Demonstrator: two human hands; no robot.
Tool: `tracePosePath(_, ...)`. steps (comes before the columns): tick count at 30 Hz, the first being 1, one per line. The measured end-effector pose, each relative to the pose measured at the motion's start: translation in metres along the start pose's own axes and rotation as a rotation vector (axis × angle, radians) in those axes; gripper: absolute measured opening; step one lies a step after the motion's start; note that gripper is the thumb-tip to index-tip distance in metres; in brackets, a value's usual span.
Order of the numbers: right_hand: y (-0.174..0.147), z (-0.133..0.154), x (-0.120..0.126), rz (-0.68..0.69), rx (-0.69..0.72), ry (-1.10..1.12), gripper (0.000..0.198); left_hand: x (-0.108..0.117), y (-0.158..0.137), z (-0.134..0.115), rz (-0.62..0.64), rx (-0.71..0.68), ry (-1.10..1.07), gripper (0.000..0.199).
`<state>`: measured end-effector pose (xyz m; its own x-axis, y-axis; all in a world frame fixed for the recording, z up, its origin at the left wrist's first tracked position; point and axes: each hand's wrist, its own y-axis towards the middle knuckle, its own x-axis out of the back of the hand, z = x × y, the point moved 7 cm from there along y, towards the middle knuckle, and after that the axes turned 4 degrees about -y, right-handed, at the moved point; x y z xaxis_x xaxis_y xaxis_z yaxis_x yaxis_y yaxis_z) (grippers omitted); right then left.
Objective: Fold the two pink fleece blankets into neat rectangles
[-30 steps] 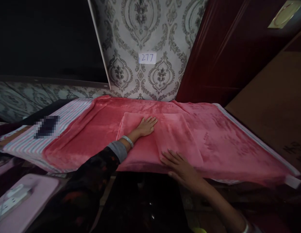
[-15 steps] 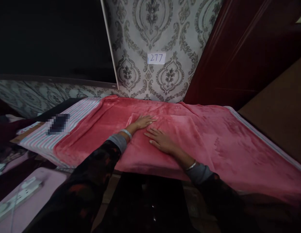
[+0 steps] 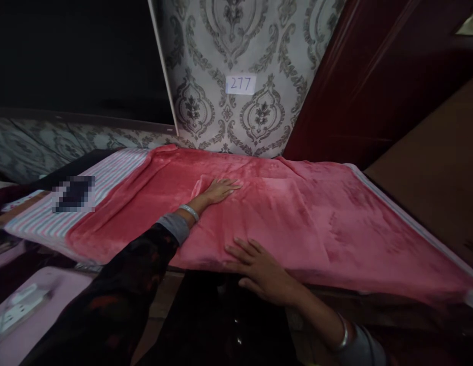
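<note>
From the head view, a pink blanket point(image 3: 366, 229) is spread over a striped cloth point(image 3: 118, 173), whose stripes show along the left end; a pale edge runs down the right. On the blanket, near its middle, lies a folded cloth point(image 3: 270, 218) of much the same pink, its outline faint. The left hand point(image 3: 220, 191) lies flat on the folded cloth's far left part, fingers stretched out, grasping nothing. The right hand point(image 3: 261, 269) is flat too, fingers spread over the near edge with the thumb out past it; it grasps nothing, and I cannot tell how firmly it presses. A pixelated dark thing point(image 3: 74, 193) lies on the striped cloth. Behind are a TV point(image 3: 80, 56) at left, a patterned wall point(image 3: 232, 43) bearing a paper point(image 3: 240, 84) marked 277, and a dark red door point(image 3: 358, 81) at right. Low at left, a power strip point(image 3: 21, 314) lies on a pink surface point(image 3: 66, 292)
</note>
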<state>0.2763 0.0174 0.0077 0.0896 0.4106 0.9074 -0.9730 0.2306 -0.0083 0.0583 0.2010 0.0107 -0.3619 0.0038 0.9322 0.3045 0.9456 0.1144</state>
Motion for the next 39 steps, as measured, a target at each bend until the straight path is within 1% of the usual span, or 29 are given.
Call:
tracePosePath(2,-0.015,0.003,0.010,-0.018,0.023,0.104,0.050,0.006,0.002,-0.003,0.012,0.018,0.012,0.047)
tracePosePath(4,-0.028,-0.008,0.032,-0.107,0.020,0.178,0.049,0.015,0.011,-0.013,0.002,0.008,0.025,0.047)
tracePosePath(5,-0.033,-0.019,0.047,-0.177,0.003,0.178,0.048,0.019,0.019,-0.022,-0.007,-0.023,0.028,0.048)
tracePosePath(7,-0.040,-0.050,0.075,-0.309,-0.039,0.104,0.047,0.022,0.041,-0.048,-0.006,-0.128,0.013,0.049)
tracePosePath(9,-0.039,-0.084,0.093,-0.360,-0.080,-0.001,0.046,0.016,0.069,-0.080,0.038,-0.239,-0.016,0.050)
tracePosePath(11,-0.033,-0.116,0.099,-0.339,-0.146,-0.087,0.046,0.002,0.098,-0.109,0.108,-0.312,-0.019,0.051)
tracePosePath(13,-0.026,-0.142,0.097,-0.289,-0.227,-0.154,0.047,-0.016,0.121,-0.128,0.163,-0.349,0.010,0.050)
tracePosePath(15,-0.021,-0.159,0.090,-0.245,-0.294,-0.201,0.049,-0.034,0.135,-0.134,0.195,-0.338,0.032,0.050)
tracePosePath(17,-0.021,-0.167,0.081,-0.233,-0.327,-0.227,0.050,-0.050,0.141,-0.131,0.202,-0.295,0.026,0.050)
tracePosePath(20,-0.027,-0.164,0.070,-0.242,-0.311,-0.236,0.050,-0.066,0.140,-0.121,0.186,-0.263,-0.005,0.051)
tracePosePath(23,-0.040,-0.151,0.058,-0.230,-0.263,-0.221,0.052,-0.072,0.138,-0.117,0.159,-0.301,-0.026,0.050)
tracePosePath(27,-0.066,-0.125,0.041,-0.266,-0.235,-0.224,0.053,-0.073,0.139,-0.115,0.131,-0.302,-0.029,0.052)
tracePosePath(34,-0.113,-0.080,-0.006,-0.359,-0.283,-0.271,0.060,-0.072,0.137,-0.120,0.130,-0.302,0.008,0.052)
tracePosePath(37,-0.126,-0.072,-0.014,-0.398,-0.315,-0.229,0.060,-0.068,0.139,-0.126,0.163,-0.261,0.036,0.052)
tracePosePath(39,-0.134,-0.067,-0.010,-0.415,-0.314,-0.165,0.059,-0.061,0.136,-0.132,0.205,-0.242,0.040,0.053)
